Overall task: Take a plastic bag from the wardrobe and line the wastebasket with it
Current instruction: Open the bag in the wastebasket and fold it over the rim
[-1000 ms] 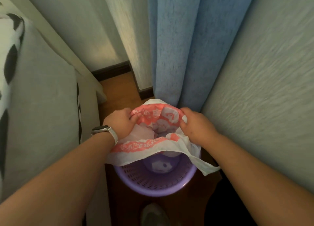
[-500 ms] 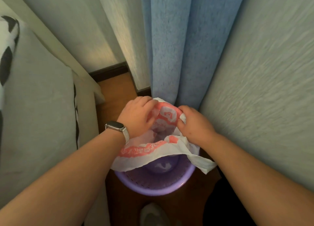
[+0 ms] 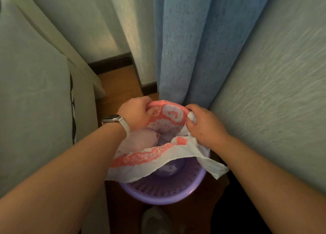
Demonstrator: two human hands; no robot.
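Observation:
A purple perforated wastebasket [image 3: 164,193] stands on the wooden floor below me. A white plastic bag [image 3: 151,161] with red-orange print hangs open over its mouth. My left hand [image 3: 136,113], with a watch on the wrist, grips the bag's far left edge. My right hand [image 3: 205,126] grips the far right edge beside the wall. Between them the bag's rim is stretched across the far side of the basket. The near edge of the bag droops loose inside the basket, and one handle strip hangs over the right rim.
A blue curtain [image 3: 192,45] hangs just behind the basket. A textured wall [image 3: 275,96] runs close on the right. A bed with a grey cover [image 3: 33,99] fills the left. A shoe [image 3: 155,221] shows at the bottom, on the narrow strip of floor.
Both hands have moved along the bag's rim toward the far side of the basket, the left hand furthest, and the far edge is now pulled taut between them.

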